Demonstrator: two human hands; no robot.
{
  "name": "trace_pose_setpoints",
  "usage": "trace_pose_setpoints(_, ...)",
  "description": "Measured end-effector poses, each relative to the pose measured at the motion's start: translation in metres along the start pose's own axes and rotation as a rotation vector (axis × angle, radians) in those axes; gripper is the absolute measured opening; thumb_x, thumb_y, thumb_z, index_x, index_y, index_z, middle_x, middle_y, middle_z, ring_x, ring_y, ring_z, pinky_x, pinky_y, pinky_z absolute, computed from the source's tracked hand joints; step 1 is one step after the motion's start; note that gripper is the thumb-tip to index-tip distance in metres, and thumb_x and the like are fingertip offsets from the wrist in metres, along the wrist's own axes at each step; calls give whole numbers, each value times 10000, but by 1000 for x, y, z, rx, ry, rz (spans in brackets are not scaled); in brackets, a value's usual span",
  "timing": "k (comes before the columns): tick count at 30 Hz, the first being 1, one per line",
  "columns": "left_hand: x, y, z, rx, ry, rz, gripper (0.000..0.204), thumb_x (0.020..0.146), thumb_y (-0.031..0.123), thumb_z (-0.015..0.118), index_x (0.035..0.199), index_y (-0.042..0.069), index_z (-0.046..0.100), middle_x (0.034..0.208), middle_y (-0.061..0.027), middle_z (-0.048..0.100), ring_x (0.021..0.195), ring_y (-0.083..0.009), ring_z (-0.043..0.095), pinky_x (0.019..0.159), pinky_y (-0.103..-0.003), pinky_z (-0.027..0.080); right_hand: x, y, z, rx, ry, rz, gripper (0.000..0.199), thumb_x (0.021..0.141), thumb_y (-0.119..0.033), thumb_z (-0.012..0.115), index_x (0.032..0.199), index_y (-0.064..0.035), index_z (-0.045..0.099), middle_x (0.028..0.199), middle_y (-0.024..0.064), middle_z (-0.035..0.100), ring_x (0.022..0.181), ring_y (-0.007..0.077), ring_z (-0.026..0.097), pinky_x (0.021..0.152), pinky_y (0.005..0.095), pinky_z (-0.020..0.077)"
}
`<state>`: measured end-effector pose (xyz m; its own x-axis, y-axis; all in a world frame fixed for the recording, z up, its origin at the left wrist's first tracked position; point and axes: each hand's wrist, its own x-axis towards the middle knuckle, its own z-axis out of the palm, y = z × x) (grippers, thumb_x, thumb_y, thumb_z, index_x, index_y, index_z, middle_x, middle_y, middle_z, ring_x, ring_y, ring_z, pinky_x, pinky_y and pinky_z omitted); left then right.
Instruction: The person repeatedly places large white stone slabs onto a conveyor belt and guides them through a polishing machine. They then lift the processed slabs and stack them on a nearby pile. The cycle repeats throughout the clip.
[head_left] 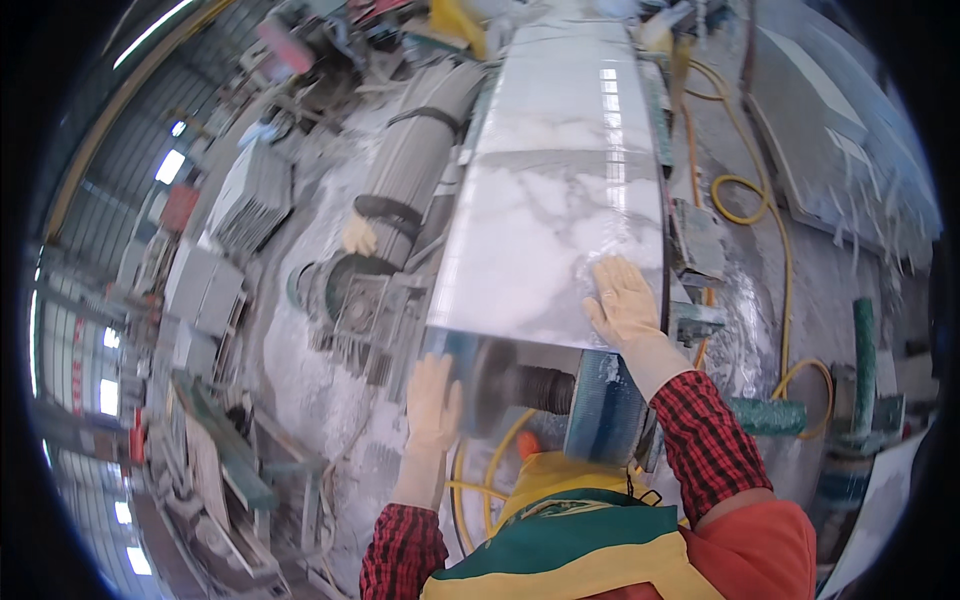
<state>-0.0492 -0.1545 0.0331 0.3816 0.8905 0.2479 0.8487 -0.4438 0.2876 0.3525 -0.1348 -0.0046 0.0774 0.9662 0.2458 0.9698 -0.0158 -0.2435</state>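
The marble slab (pixel 555 215), white with grey veining and a glossy face, lies flat and lengthwise ahead of the person. Its near edge is located at the conveyor end, above a black ribbed shaft (pixel 547 388). A blue textured conveyor belt (pixel 607 408) curves downward below the right part of this edge.

Right hand (pixel 624 302): gloved, open, palm down on the slab near its right edge. The fingers are extended forward and the thumb is set apart; nothing is grasped.

Left hand (pixel 433 397): gloved, open, fingers extended forward, just beside the near left corner of the slab. No grasped object is visible; contact with the slab or conveyor cannot be determined. The rotary part between this hand and the shaft is blurred.

Left of the slab, a bundle of long grey strips (pixel 425 135) is secured with dark bands; a pale glove (pixel 358 235) is located at its near end. A motor unit (pixel 362 305) is positioned nearer the person. Right of the slab, a yellow hose (pixel 785 290) runs along the wet floor (pixel 748 345).
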Motion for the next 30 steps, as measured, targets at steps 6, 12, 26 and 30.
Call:
trace_pose_setpoints(6, 104, -27, 36, 139, -175, 149, 829, 1029, 462, 675, 1712, 119, 353, 1725, -330, 327, 1580, -537, 304, 1308, -611, 210, -4, 1, 1, 49, 90, -30, 638, 984, -381, 641, 1498, -13, 557, 1569, 239, 554, 1500, 404, 478, 1303, 502, 325)
trace_pose_setpoints(12, 183, -23, 56, 137, -236, 344, 772, 1018, 473, 681, 1668, 129, 447, 1689, -308, 396, 1570, -511, 340, 1305, -582, 240, -10, -16, -28, 59, 87, 0, 576, 959, -337, 675, 1447, -45, 583, 1516, 213, 588, 1460, 408, 506, 1278, 496, 355)
trace_pose_setpoints(26, 191, -29, 70, 5, -107, 411, 664, 996, 415, 675, 1588, 137, 560, 1641, -262, 482, 1499, -486, 434, 1269, -576, 301, -9, -29, -35, 68, 72, -1, 560, 953, -318, 693, 1424, -37, 581, 1504, 225, 591, 1422, 426, 530, 1250, 516, 386)
trace_pose_setpoints(30, 188, -29, 71, 0, -18, 429, 651, 943, 395, 732, 1527, 139, 602, 1588, -237, 535, 1471, -471, 460, 1252, -572, 332, -16, -20, -17, -64, 198, 183, 629, 945, -342, 705, 1461, -7, 572, 1523, 244, 581, 1437, 431, 517, 1255, 536, 363)
